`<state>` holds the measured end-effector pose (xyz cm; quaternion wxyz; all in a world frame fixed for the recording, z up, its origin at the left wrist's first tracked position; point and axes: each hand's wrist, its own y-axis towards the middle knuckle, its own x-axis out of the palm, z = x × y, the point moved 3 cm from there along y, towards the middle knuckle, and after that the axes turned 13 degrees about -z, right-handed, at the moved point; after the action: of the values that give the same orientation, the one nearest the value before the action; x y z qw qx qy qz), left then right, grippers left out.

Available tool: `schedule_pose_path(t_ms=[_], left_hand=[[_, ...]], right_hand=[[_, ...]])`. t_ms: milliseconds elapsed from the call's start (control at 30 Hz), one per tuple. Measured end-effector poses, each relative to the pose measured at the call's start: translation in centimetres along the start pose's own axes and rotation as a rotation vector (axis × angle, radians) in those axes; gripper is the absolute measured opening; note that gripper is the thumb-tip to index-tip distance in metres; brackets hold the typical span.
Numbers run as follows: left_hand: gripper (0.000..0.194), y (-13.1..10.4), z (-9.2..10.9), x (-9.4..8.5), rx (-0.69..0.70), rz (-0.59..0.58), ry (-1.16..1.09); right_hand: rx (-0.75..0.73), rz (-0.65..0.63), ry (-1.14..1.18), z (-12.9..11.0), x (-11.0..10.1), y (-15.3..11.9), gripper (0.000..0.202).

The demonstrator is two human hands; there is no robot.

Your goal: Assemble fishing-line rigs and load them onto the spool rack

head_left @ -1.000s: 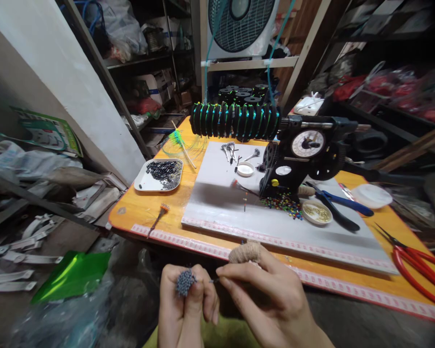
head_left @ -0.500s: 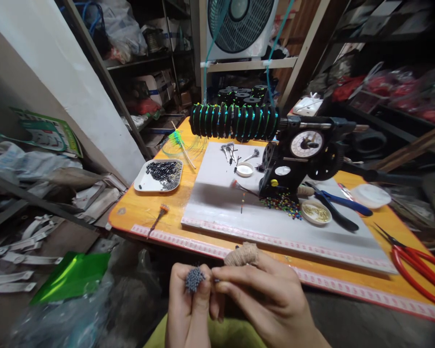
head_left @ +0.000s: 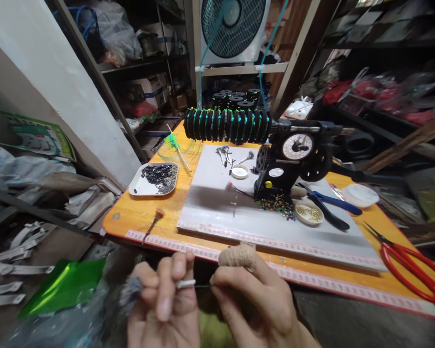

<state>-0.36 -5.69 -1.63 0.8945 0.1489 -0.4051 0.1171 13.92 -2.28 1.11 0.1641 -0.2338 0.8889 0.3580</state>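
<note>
My left hand (head_left: pixel 163 304) is closed around a bundle of thin strands with a fuzzy grey head (head_left: pixel 131 292), which sticks out on the left and is blurred. The bundle's white stem end (head_left: pixel 186 283) pokes out between the fingers towards the right. Beside it, my right hand (head_left: pixel 253 295) has thumb and forefinger pinched together. A faint thin line runs from the stem end to those fingertips; what they pinch is too small to tell. One right finger wears a wrap of beige tape (head_left: pixel 237 256).
A white tray (head_left: pixel 134 186) of small black and metal parts sits on the orange table (head_left: pixel 112 217). A black winding machine (head_left: pixel 282 164), beads (head_left: pixel 275 205), a dish (head_left: pixel 309 213), blue-handled pliers (head_left: pixel 335 203) and red scissors (head_left: pixel 413 275) are farther right. An orange-tipped bundle (head_left: pixel 154 224) lies at the front left.
My left hand has moved left and turned, so the bundle's grey head now points left and its white stem shows. The hands are farther apart; my right hand stays pinched.
</note>
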Motion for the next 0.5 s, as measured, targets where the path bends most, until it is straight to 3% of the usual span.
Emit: schedule_pose_path(t_ms=[67,133,233,300,400,467,500], left_hand=[[0.025,0.6,1.3,0.1,0.1,0.029,-0.061],[0.019,1.1,1.9,0.3,0.145,-0.022,-0.041],[0.005,1.4,0.8,0.6,-0.005,-0.207,0.066],[0.007,1.3,-0.4,0.4,-0.099,-0.287,0.124],[0.013,1.3,-1.7,0.0,-0.126,-0.26,0.155],[0.004,1.4,-2.3,0.0,-0.153,-0.198,0.193],[0.01,1.4,-2.4,0.1,-0.155,-0.174,0.223]], right_hand=[[0.013,0.022,0.03,0.4,-0.5,0.1,0.024],[0.068,0.025,0.062,0.9,-0.9,0.1,0.021],[0.14,0.025,0.123,1.6,-1.1,-0.2,0.017],[0.148,0.027,0.153,1.8,-1.2,-0.2,0.016],[0.146,0.043,0.169,1.7,-1.3,-0.1,0.015],[0.145,0.051,0.166,1.4,-1.3,0.0,0.014],[0.141,0.054,0.156,1.3,-1.3,0.2,0.013]])
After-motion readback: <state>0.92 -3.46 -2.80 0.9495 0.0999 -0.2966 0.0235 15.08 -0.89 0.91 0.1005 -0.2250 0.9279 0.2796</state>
